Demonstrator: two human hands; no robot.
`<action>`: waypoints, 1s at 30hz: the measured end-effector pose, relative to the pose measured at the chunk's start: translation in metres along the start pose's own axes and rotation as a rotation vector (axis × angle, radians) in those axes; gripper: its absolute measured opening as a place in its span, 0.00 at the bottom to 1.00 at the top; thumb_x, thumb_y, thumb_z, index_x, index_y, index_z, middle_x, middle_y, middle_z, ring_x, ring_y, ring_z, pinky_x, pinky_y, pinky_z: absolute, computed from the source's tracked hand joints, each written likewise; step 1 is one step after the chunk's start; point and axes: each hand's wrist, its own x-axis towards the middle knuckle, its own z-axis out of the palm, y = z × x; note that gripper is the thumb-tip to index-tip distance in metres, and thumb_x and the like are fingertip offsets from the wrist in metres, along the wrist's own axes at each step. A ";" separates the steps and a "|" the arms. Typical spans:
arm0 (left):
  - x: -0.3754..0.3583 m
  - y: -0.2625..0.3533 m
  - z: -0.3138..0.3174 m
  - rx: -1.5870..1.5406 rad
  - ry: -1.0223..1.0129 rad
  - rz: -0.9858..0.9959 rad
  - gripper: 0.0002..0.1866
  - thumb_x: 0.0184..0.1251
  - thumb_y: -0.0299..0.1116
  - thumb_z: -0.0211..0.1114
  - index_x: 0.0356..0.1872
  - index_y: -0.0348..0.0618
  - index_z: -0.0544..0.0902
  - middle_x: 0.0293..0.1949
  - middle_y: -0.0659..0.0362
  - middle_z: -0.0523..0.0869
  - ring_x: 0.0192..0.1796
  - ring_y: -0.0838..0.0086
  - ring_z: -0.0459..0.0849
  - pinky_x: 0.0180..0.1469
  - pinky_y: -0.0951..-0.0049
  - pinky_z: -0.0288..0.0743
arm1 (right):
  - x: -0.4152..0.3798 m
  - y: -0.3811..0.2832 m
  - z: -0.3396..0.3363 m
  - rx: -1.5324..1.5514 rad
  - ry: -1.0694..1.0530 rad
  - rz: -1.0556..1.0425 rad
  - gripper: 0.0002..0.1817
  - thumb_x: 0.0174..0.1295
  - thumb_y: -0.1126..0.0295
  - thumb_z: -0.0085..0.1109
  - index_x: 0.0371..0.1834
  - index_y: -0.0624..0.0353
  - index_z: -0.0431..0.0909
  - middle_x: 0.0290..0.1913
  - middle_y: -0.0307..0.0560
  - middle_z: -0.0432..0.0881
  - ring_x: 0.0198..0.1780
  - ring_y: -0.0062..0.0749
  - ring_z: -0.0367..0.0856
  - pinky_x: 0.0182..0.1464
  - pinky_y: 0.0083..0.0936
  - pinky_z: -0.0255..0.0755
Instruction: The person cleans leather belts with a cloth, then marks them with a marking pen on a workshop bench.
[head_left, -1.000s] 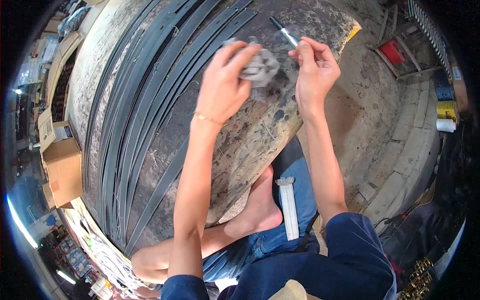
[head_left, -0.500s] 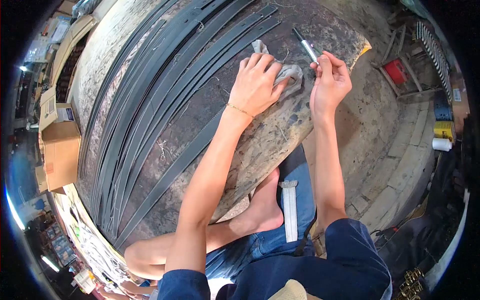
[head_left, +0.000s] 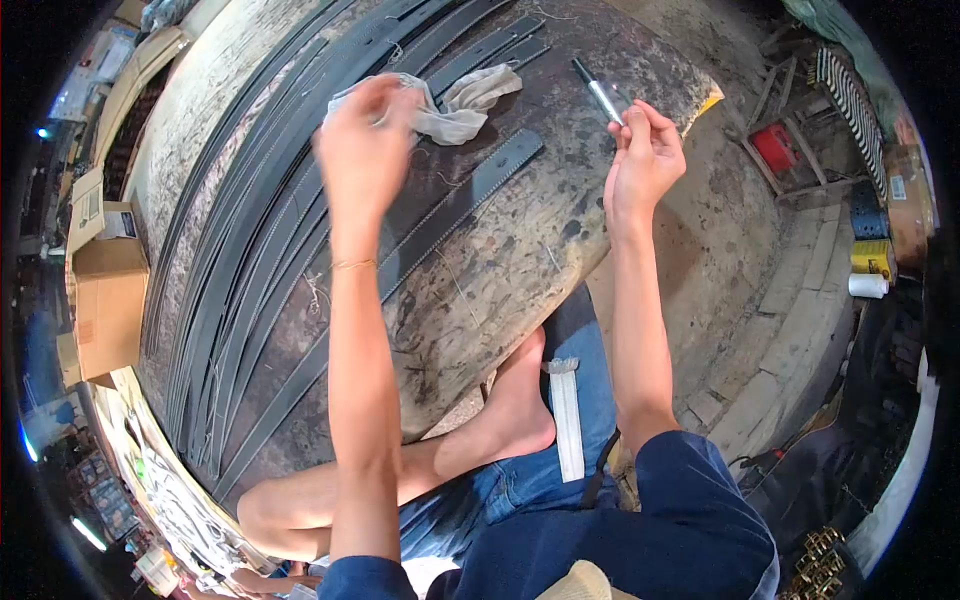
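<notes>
My left hand (head_left: 368, 135), blurred by motion, is closed on one end of a crumpled pale grey cloth (head_left: 455, 122) over the dark straps. My right hand (head_left: 643, 155) pinches a silver and black pen-like tool (head_left: 603, 98), its black end pointing up and left over the table. Long dark straps with stitched edges (head_left: 262, 190) lie side by side across the left of the table. One separate strap (head_left: 505, 165) lies between my hands, its rounded end showing near the cloth. Loose threads are scattered around it.
The worn, stained table (head_left: 520, 270) has its edge close to my bent leg. A cardboard box (head_left: 115, 315) stands at the left. On the right are a wooden frame with a red object (head_left: 773, 148), a white spool (head_left: 868, 286) and a yellow container (head_left: 873, 258). Part of another person shows at the bottom left.
My left hand has swung left with the cloth, uncovering the rounded end of the separate strap. My right hand still holds the tool in much the same place.
</notes>
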 end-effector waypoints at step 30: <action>-0.037 0.018 0.083 -0.252 -0.117 0.314 0.16 0.63 0.19 0.60 0.48 0.47 0.85 0.48 0.53 0.83 0.43 0.53 0.84 0.47 0.55 0.78 | 0.056 -0.045 -0.102 -0.244 0.030 0.006 0.14 0.66 0.80 0.65 0.53 0.73 0.81 0.47 0.53 0.87 0.44 0.29 0.86 0.48 0.26 0.83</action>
